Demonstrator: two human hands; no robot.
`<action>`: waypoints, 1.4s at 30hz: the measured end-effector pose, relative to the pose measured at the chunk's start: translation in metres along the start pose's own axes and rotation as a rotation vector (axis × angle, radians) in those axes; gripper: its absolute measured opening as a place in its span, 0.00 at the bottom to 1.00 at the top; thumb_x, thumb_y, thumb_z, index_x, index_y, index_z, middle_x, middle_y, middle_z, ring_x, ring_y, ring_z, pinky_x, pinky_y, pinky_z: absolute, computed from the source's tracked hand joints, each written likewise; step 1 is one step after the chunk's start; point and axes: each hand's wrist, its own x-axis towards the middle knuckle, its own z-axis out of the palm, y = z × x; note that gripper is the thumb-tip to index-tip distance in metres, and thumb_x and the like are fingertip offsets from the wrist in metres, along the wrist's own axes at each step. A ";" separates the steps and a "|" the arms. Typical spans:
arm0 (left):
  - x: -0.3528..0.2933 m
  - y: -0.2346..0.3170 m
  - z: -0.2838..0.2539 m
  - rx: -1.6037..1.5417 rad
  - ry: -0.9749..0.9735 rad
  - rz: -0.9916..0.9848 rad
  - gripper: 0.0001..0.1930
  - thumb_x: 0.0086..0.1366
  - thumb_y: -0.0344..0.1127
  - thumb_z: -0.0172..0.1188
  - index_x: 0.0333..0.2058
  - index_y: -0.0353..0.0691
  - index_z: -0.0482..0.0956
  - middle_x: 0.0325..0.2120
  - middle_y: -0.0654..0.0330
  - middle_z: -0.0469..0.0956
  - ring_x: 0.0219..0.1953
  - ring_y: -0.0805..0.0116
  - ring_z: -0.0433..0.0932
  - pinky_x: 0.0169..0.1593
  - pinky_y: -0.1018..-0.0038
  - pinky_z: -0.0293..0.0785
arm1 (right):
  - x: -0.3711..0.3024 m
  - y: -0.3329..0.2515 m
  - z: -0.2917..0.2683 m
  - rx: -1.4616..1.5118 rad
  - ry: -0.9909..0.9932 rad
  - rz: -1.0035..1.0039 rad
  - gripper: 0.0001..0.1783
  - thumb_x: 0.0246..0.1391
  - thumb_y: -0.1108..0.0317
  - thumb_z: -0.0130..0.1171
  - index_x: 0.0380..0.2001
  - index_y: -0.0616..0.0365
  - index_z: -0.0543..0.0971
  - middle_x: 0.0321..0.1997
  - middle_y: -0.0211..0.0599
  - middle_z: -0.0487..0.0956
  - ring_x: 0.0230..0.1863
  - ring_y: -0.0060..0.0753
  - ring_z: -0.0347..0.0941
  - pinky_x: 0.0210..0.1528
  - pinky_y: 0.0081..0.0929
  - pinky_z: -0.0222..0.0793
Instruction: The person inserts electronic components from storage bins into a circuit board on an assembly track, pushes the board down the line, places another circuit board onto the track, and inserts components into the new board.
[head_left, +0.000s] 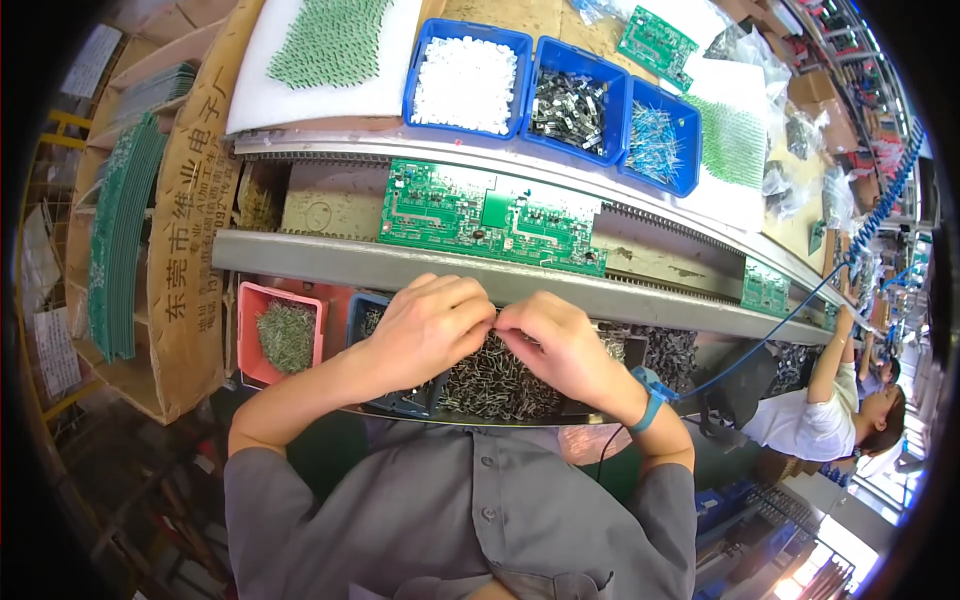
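My left hand (436, 328) and my right hand (562, 342) meet at the fingertips in front of the metal rail (330, 258). Both are closed in a pinch, and whatever lies between the fingers is too small to make out. Right below them is a bin heaped with small dark metal-legged parts (495, 385). Beyond the rail, a green circuit board (490, 215) fitted with small components sits on the conveyor track. A blue wrist strap (654, 398) with a coiled cord circles my right wrist.
A pink bin (243, 335) of thin wire parts stands at left, beside a cardboard box (200, 200) of upright boards. Blue bins of white connectors (465, 85), dark parts (570, 110) and blue-bodied components (655, 140) line the far side. A co-worker (810, 415) sits at right.
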 end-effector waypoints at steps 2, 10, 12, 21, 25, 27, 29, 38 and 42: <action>0.002 -0.014 -0.003 0.046 0.062 0.020 0.06 0.52 0.30 0.63 0.29 0.40 0.76 0.28 0.61 0.73 0.33 0.60 0.75 0.38 0.67 0.68 | 0.004 0.007 -0.008 -0.046 0.031 0.027 0.09 0.42 0.77 0.63 0.30 0.58 0.76 0.30 0.40 0.76 0.33 0.46 0.73 0.34 0.38 0.71; 0.010 -0.072 -0.025 0.347 0.133 -0.075 0.05 0.53 0.29 0.63 0.29 0.40 0.77 0.33 0.61 0.71 0.39 0.61 0.71 0.44 0.67 0.65 | 0.007 0.057 -0.025 -0.721 -0.038 0.023 0.04 0.39 0.74 0.56 0.23 0.57 0.74 0.26 0.35 0.72 0.35 0.38 0.69 0.39 0.32 0.68; 0.012 -0.077 -0.026 0.382 0.118 -0.076 0.05 0.53 0.29 0.63 0.29 0.40 0.77 0.33 0.62 0.71 0.39 0.62 0.71 0.45 0.67 0.64 | 0.008 0.059 -0.024 -0.747 -0.057 0.026 0.03 0.39 0.74 0.55 0.22 0.56 0.74 0.26 0.35 0.72 0.35 0.37 0.69 0.39 0.31 0.68; 0.017 -0.080 -0.029 0.415 0.046 -0.045 0.05 0.51 0.30 0.63 0.27 0.42 0.77 0.32 0.65 0.71 0.39 0.66 0.70 0.45 0.69 0.61 | 0.021 0.062 -0.030 -0.788 -0.201 -0.004 0.03 0.40 0.74 0.55 0.23 0.56 0.74 0.27 0.35 0.73 0.37 0.36 0.70 0.41 0.30 0.68; 0.018 -0.079 -0.029 0.403 0.041 -0.040 0.05 0.52 0.30 0.63 0.27 0.41 0.77 0.32 0.65 0.71 0.39 0.66 0.71 0.45 0.69 0.61 | 0.026 0.060 -0.031 -0.728 -0.219 -0.027 0.03 0.40 0.75 0.55 0.23 0.56 0.75 0.27 0.35 0.74 0.37 0.36 0.71 0.41 0.30 0.69; 0.017 -0.079 -0.030 0.398 0.036 -0.044 0.05 0.52 0.30 0.63 0.27 0.41 0.77 0.32 0.64 0.71 0.39 0.66 0.71 0.45 0.69 0.61 | 0.027 0.061 -0.030 -0.719 -0.225 -0.043 0.03 0.41 0.75 0.55 0.24 0.56 0.76 0.27 0.35 0.74 0.37 0.36 0.71 0.42 0.30 0.69; 0.017 -0.079 -0.030 0.408 0.028 -0.052 0.04 0.52 0.29 0.63 0.27 0.41 0.77 0.33 0.64 0.71 0.39 0.66 0.71 0.45 0.69 0.61 | 0.029 0.062 -0.029 -0.695 -0.202 -0.078 0.03 0.40 0.76 0.57 0.23 0.58 0.75 0.25 0.35 0.72 0.33 0.37 0.70 0.40 0.32 0.69; 0.013 -0.077 -0.034 0.391 0.050 -0.101 0.06 0.54 0.29 0.62 0.32 0.40 0.80 0.33 0.64 0.73 0.39 0.63 0.72 0.46 0.68 0.63 | 0.035 0.071 -0.030 -0.617 -0.255 -0.085 0.05 0.36 0.76 0.58 0.21 0.59 0.73 0.25 0.37 0.73 0.33 0.42 0.70 0.40 0.35 0.70; 0.005 -0.073 -0.035 0.405 0.065 -0.110 0.09 0.54 0.27 0.61 0.36 0.41 0.81 0.35 0.63 0.74 0.42 0.63 0.72 0.47 0.67 0.63 | 0.032 0.067 -0.035 -0.568 -0.197 0.025 0.06 0.37 0.77 0.59 0.21 0.58 0.72 0.25 0.38 0.73 0.33 0.43 0.70 0.40 0.35 0.69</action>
